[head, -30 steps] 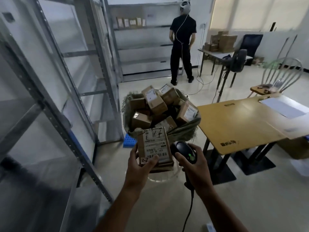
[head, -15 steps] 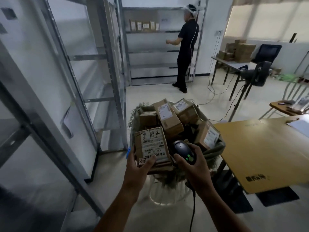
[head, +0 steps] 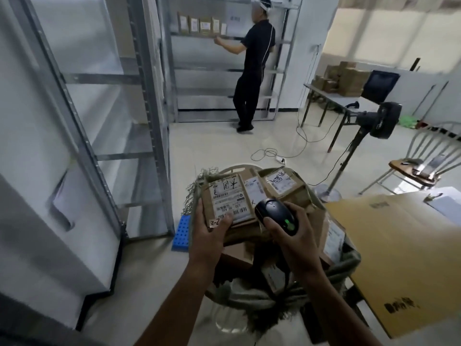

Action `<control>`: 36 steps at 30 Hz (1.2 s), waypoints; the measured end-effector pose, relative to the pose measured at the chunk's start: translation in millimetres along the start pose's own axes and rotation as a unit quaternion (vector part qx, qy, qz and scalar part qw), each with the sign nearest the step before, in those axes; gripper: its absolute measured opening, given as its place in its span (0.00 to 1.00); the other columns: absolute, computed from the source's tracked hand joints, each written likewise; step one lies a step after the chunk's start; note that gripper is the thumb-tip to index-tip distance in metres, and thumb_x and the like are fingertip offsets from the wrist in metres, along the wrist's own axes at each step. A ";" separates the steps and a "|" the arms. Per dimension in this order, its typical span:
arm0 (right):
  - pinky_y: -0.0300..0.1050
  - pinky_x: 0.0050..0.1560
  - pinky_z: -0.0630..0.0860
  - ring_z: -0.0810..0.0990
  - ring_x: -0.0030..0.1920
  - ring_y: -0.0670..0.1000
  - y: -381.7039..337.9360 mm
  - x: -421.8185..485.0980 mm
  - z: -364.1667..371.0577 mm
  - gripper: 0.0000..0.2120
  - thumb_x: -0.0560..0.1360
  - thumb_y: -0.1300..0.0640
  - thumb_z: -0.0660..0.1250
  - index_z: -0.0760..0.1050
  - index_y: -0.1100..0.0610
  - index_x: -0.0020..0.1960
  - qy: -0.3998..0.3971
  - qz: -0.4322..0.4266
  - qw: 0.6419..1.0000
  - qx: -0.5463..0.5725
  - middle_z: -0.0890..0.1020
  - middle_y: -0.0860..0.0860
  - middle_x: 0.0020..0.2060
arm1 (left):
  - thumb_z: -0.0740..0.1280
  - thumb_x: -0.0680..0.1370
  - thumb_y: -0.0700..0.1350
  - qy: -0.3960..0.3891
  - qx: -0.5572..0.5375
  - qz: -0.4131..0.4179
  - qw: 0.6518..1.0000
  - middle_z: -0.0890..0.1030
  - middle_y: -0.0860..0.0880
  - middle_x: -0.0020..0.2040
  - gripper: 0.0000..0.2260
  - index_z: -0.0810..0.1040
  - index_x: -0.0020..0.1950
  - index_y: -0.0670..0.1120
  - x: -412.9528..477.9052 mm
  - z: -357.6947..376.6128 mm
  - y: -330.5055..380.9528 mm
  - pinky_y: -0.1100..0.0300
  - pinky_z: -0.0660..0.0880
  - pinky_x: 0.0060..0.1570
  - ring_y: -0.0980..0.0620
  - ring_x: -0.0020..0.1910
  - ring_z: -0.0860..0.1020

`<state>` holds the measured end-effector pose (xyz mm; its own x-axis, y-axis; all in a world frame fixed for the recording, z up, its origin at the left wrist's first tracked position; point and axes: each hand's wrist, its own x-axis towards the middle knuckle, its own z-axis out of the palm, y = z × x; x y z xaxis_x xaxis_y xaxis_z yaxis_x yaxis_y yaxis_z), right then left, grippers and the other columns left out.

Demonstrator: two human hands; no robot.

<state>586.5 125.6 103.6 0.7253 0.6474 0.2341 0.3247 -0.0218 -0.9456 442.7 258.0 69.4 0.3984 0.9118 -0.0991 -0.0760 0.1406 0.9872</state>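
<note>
My left hand (head: 209, 236) grips a brown cardboard parcel (head: 225, 201) by its lower left corner, thumb over the white shipping label that faces up. My right hand (head: 293, 239) holds a black barcode scanner (head: 277, 216) with a green light lit, its head right beside the parcel's label edge. Both are held above a sack-lined basket (head: 331, 278) heaped with several similar labelled parcels (head: 282, 184). The scanner's cable drops out of sight below my right wrist.
Tall metal shelving (head: 104, 116) runs along the left. A yellow table (head: 409, 248) sits close on the right. A person in black (head: 252, 68) stands at the far shelf (head: 214, 28). A fan on a stand (head: 381, 118), a chair (head: 424, 158), floor cables (head: 279, 151) and a blue block (head: 181, 233) are around.
I have moved closer to the basket, which now lies right under my hands. The far person has turned toward the shelf and reaches to it. My grips on parcel and scanner are unchanged.
</note>
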 end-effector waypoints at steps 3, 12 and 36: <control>0.38 0.52 0.81 0.81 0.55 0.39 11.3 26.1 12.2 0.24 0.73 0.54 0.78 0.73 0.46 0.64 0.012 0.013 1.000 0.014 0.80 0.34 0.53 | 0.78 0.65 0.71 -0.005 -0.004 -0.021 1.000 0.78 0.51 0.70 0.43 0.62 0.75 0.73 31.4 4.5 -6.5 0.40 0.81 0.59 0.45 0.64 0.81; 0.43 0.52 0.83 0.82 0.55 0.40 43.7 90.9 22.3 0.21 0.74 0.57 0.77 0.74 0.44 0.62 -0.006 0.062 0.995 0.075 0.82 0.38 0.53 | 0.77 0.69 0.63 -0.028 0.047 -0.009 0.998 0.80 0.55 0.67 0.40 0.63 0.77 0.66 98.2 20.3 20.8 0.42 0.77 0.66 0.50 0.65 0.80; 0.52 0.49 0.85 0.85 0.53 0.56 34.0 140.4 54.5 0.23 0.74 0.52 0.77 0.73 0.46 0.65 -0.021 0.104 0.992 0.065 0.80 0.47 0.57 | 0.71 0.72 0.66 -0.033 0.198 -0.204 0.958 0.66 0.44 0.80 0.45 0.52 0.84 0.58 285.3 11.1 -33.1 0.42 0.72 0.70 0.38 0.71 0.71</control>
<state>666.3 257.3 92.0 0.7412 0.6709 0.0240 0.0877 -0.0613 -0.9943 569.1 509.2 9.8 0.3787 0.7838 -0.4921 0.4455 0.3117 0.8393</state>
